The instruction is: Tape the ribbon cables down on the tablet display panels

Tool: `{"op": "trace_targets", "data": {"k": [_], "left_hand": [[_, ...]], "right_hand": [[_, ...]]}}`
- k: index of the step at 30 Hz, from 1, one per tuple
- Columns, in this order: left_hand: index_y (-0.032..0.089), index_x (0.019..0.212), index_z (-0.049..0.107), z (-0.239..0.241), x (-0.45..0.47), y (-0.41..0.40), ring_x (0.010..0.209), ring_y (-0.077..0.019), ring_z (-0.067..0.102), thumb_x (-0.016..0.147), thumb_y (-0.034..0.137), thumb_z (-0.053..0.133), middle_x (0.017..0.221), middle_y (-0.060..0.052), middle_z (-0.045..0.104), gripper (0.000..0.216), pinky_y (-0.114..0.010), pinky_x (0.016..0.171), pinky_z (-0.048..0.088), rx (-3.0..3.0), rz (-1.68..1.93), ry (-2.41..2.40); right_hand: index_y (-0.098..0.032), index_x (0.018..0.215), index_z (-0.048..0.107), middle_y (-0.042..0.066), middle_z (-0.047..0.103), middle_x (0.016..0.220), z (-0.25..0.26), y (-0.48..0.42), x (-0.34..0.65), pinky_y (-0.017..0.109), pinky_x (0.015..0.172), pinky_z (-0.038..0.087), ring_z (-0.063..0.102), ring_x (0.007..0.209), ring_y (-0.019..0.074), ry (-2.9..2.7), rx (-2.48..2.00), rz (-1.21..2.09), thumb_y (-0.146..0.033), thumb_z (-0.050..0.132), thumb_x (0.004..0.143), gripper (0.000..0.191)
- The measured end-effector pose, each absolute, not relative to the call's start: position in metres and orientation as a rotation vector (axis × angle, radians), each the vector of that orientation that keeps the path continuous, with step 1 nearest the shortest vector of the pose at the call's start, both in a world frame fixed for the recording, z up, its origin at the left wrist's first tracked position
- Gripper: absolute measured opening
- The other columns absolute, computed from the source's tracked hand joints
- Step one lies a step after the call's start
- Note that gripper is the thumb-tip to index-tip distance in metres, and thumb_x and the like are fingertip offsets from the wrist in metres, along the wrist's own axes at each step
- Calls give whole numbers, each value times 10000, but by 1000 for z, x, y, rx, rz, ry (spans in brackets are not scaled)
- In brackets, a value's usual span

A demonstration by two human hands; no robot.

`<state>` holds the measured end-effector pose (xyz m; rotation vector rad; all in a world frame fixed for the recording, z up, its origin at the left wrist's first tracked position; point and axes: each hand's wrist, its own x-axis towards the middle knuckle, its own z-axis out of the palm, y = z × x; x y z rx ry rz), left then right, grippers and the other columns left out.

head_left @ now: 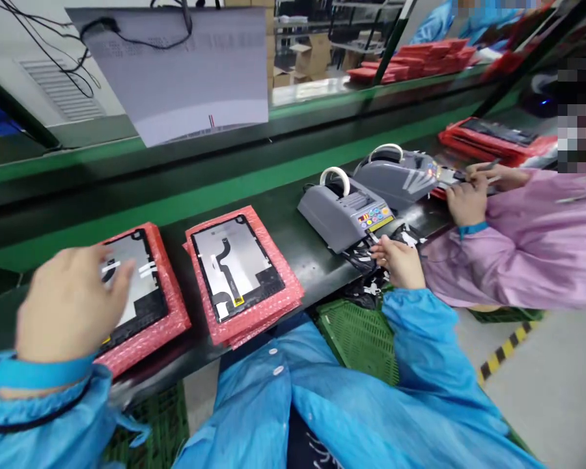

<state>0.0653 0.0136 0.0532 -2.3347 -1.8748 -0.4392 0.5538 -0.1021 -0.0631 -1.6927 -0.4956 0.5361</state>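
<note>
My left hand (73,303), somewhat blurred, hovers over the left display panel (139,293), thumb and forefinger apart. Pale tape strips (147,269) cross that panel, and it lies on pink bubble wrap (170,326). To its right, a second display panel (258,260) with a black flex cable (228,277) rests on a stack of pink bubble-wrap pouches (293,296). At the mouth of the nearer grey tape dispenser (332,208), my right hand (401,260) pinches a small strip of tape (374,238), partly hidden by the fingertips.
Another tape dispenser (395,172) stands behind the nearer one. Black bags with scraps (371,283) hang at the bench edge above a green crate (356,332). At right, a co-worker in a pink sleeve (512,247) works close by. A white sheet (190,78) hangs overhead.
</note>
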Motion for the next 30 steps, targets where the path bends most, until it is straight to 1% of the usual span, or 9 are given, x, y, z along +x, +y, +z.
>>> {"op": "trace_targets", "data": {"k": [2, 4, 7, 10, 13, 16, 19, 24, 30], "left_hand": [[186, 999, 588, 63, 99, 19, 1031, -316, 552, 829, 503, 356, 998, -120, 626, 428, -473, 982, 411, -2453, -415, -1625], [179, 932, 632, 62, 121, 33, 991, -276, 562, 856, 434, 354, 973, -116, 651, 384, -432, 965, 418, -2618, -371, -1455], [225, 954, 677, 45, 135, 57, 1069, -229, 523, 867, 323, 405, 1096, -70, 666, 302, -381, 1006, 373, -2945, -209, -1241], [279, 1072, 670, 17, 141, 75, 1207, -218, 432, 868, 268, 450, 1251, -15, 621, 300, -377, 1055, 294, -3171, -5, -1107], [336, 1167, 629, -7, 145, 84, 1298, -243, 348, 851, 289, 513, 1372, 17, 535, 340, -418, 1093, 197, -3215, 116, -1052], [360, 1231, 584, -20, 146, 87, 1340, -271, 293, 842, 334, 546, 1437, 20, 464, 392, -450, 1110, 117, -3229, 158, -1045], [388, 1271, 544, -24, 144, 88, 1351, -281, 272, 844, 398, 552, 1471, 24, 416, 427, -462, 1109, 87, -3232, 213, -1066], [406, 1323, 485, -28, 141, 90, 1351, -296, 252, 869, 479, 507, 1504, 18, 360, 460, -496, 1098, 86, -3208, 285, -1048], [359, 1351, 467, -32, 139, 90, 1321, -312, 270, 888, 529, 453, 1509, -9, 349, 492, -522, 1073, 134, -3179, 250, -920]], "right_hand": [[-184, 625, 556, -4, 555, 532, -60, -97, 547, 223, 397, 358, 492, 445, 102, -504, -1702, 470, -538, 711, 587, 388], [-205, 629, 558, -10, 540, 535, -54, -99, 534, 250, 444, 373, 479, 461, 111, -538, -1717, 323, -492, 701, 625, 321], [-238, 679, 601, 14, 581, 611, -39, -99, 506, 276, 547, 410, 509, 541, 127, -753, -1682, 260, -435, 672, 705, 212], [-225, 722, 629, 15, 591, 629, -22, -76, 465, 268, 551, 402, 506, 560, 130, -1095, -1610, 541, -459, 633, 747, 235], [-193, 675, 605, 0, 559, 578, -13, -27, 419, 255, 528, 383, 474, 526, 118, -1408, -1556, 803, -458, 591, 765, 280], [-181, 625, 578, -13, 553, 560, -19, 26, 381, 250, 547, 377, 479, 534, 116, -1601, -1585, 928, -331, 583, 757, 201], [-174, 626, 597, 2, 593, 589, -33, 60, 357, 255, 562, 386, 516, 554, 128, -1724, -1684, 991, -233, 552, 761, 154], [-179, 694, 673, 54, 706, 797, -42, 77, 340, 256, 646, 428, 619, 723, 168, -1917, -1880, 908, -167, 522, 775, 172], [-152, 844, 711, 100, 722, 930, -19, 78, 327, 259, 706, 445, 656, 838, 201, -2137, -2125, 788, -184, 477, 814, 238]]}}
